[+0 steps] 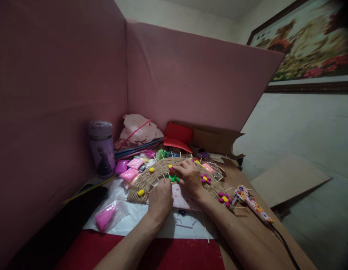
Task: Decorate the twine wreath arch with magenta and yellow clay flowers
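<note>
Person's forearms angle in from the front edge of the white sheet (123, 223), left from its left part, right from the right corner, converging on the twine arch (140, 183). Arch lies over the sheet's back half, ends toward the front edge, thin sticks poking from its outer rim.

Left hand (161, 198): back up, wrist low, fingers curled down at the arch's inner edge, beside a green piece (174, 178). Tips hidden; cannot tell whether they grasp anything.

Right hand (190, 180): laid across the arch's crown, knuckles up, fingers bent, thumb and index nearly together at a small yellow-and-magenta flower (171, 167). Tips appear to touch its right side; cannot tell whether they pinch it.

Magenta flower (224, 199) sits near the arch's right end. Patterned glue gun (254, 204) lies to its right, on the brown board (283, 240).
</note>
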Motion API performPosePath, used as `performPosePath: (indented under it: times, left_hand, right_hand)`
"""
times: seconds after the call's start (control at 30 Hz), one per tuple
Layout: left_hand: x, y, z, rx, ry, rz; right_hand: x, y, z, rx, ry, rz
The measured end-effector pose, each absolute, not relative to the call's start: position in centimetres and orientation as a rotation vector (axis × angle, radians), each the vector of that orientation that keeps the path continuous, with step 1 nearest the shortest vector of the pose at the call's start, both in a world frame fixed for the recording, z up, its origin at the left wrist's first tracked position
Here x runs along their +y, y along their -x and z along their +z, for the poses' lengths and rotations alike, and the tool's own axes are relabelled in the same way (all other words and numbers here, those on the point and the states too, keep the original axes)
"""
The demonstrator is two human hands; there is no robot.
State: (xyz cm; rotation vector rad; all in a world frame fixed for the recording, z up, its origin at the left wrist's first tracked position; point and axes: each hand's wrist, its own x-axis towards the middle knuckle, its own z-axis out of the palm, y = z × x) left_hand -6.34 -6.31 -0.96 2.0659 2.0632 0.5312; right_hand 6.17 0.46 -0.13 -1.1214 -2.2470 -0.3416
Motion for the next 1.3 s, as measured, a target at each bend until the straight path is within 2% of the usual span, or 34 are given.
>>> performPosePath:
  times: [0.47,0.77,1.1,1.3]
  left_hand:
    - [-6.2,6.4,-1.4,2.066,-2.091,0.611]
    - [-6.2,6.3,-1.5,2.065,-2.095,0.597]
    - [-6.3,6.4,-1.6,2.058,-2.116,0.610]
    - [-6.2,6.3,-1.5,2.064,-2.114,0.599]
  right_hand:
    - [2.4,-5.0,-0.1,-2.250,1.083,-0.377]
    - [3.0,-4.8,0.4,-2.043,1.145,-0.058]
    - [4.1,-4.9,0.5,-1.920,1.233,0.078]
    - [4.0,-4.6,0.8,-1.964,1.205,-0.060]
